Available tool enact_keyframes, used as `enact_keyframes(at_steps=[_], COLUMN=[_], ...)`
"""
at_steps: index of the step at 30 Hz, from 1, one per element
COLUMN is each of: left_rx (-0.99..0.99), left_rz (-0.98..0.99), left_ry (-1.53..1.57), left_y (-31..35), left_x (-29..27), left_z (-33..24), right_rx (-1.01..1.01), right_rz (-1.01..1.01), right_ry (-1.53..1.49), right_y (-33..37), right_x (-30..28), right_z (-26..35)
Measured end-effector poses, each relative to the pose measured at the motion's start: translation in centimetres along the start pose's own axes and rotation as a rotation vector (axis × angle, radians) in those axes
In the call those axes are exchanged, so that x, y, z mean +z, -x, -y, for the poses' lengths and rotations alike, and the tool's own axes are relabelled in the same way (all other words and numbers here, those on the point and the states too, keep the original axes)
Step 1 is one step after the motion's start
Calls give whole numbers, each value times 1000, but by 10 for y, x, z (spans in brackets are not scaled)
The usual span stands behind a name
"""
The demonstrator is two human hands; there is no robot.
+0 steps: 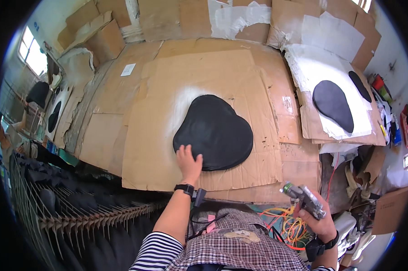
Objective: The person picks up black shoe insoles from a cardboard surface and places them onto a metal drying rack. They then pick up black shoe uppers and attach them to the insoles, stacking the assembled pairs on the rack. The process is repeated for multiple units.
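Observation:
A black, three-lobed padded piece [215, 133], smooth and like a seat cushion, lies flat on a sheet of cardboard [154, 158] in front of me. My left hand [188, 163] rests on its near left edge, fingers apart and lying on the black surface. Off to the right, beyond the cardboard's near edge, my right hand [316, 216] is wrapped around a metal spray gun [304, 200] with a green ring by its tip. The gun points up and to the left, apart from the black piece.
On the right, two flat black pieces [333, 106] lie on white paper. A rack [95, 219] with thin spikes and dark pieces stands at lower left. Orange and yellow hoses [290, 226] coil below my right hand. A cardboard box [392, 210] stands far right.

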State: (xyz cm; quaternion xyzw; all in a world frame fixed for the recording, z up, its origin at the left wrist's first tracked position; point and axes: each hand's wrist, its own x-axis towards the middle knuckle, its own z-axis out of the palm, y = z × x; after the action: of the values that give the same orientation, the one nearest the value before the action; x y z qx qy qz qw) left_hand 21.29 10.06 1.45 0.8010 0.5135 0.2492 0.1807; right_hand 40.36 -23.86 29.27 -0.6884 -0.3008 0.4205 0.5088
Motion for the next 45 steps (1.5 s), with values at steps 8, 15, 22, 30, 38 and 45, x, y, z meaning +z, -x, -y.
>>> enact_keyframes(at_steps=[8,15,22,30,38,45], left_rx=[-326,-419,-346,-300,-146,-281], left_rz=[-92,-133,-131,-190,-164,-97], left_ry=[68,92,98,84,59,155], left_y=[41,54,42,24,8,-3], left_x=[-81,-89,-104,-131,-148,-161], left_z=[105,131,113,143,128,135], right_rx=[-41,-47,-116,33,-123,-96], right_rz=[-214,39,-349,-4,-285,-323], right_ry=[-29,-71,-40,-30,-91,82], right_y=[34,47,55,74,36,62], right_x=[23,48,45,45,75,42], right_z=[15,12,29,22,31,26])
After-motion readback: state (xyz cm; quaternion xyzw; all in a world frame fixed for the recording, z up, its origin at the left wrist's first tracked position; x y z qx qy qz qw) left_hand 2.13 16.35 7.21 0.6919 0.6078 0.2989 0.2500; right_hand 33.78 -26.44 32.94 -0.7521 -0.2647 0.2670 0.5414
